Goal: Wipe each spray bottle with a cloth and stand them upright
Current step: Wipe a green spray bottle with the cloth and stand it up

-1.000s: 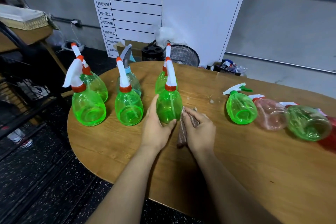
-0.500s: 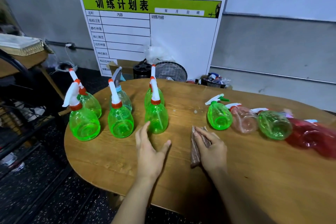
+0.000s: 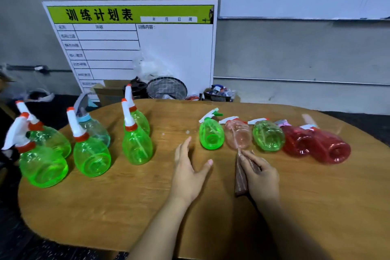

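Observation:
Several spray bottles stand upright at the table's left, the nearest a green one [image 3: 137, 145]. Lying on their sides at the right are a green bottle [image 3: 211, 135], a pale pink bottle [image 3: 238, 136], another green bottle [image 3: 268, 136] and two red bottles [image 3: 295, 141] [image 3: 329, 148]. My left hand [image 3: 187, 173] hovers open over the table, fingers spread, between the standing group and the lying green bottle, touching neither. My right hand [image 3: 260, 175] holds a folded brown cloth [image 3: 240, 177] on the table just in front of the pink bottle.
The round wooden table [image 3: 126, 207] ends close at the front and left. Behind it a white schedule board [image 3: 135, 48] leans on the wall, with a fan [image 3: 166, 88], a cardboard box [image 3: 109, 91] and clutter on the floor.
My left hand has let go of the upright green bottle and moved right toward the lying bottles. My right hand with the cloth has shifted right too. The view has lifted and swung right.

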`<state>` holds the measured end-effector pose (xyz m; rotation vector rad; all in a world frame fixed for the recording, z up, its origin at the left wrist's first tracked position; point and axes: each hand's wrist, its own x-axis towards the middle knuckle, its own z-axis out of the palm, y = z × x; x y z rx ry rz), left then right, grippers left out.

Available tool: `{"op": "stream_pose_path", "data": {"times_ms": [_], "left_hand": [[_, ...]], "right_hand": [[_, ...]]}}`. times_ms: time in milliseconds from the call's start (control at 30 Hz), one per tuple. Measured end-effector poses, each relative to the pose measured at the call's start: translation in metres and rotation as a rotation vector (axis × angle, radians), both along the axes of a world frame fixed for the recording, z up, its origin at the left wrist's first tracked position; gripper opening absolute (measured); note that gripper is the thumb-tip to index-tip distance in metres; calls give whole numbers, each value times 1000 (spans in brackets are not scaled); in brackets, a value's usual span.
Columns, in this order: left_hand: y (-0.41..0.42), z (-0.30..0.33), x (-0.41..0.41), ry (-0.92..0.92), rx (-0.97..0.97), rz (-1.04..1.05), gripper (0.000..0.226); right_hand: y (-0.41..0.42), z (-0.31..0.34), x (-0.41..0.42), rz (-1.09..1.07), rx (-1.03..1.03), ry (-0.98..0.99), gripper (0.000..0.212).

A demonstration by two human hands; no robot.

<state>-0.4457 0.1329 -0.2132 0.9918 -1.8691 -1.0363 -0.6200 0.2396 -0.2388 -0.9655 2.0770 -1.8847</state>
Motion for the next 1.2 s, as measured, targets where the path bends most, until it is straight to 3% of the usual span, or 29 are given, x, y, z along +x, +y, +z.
{"op": "stream_pose_path", "data": {"times_ms": [400, 600, 867, 1200], "left_hand": [[-43, 9, -89, -210, -48, 17, 112], [-45, 7, -94, -252, -89, 90, 92], [-18, -1, -44, -87, -118, 143, 81], [54, 26, 29, 375, 225, 85, 68]], "right_hand": [[-1, -3, -9, -2, -25, 13, 24], [-1, -5, -10, -18, -27, 39, 25], [4, 1, -7, 34, -68, -16, 24], [34, 18, 47, 136, -86, -147, 33]]}}
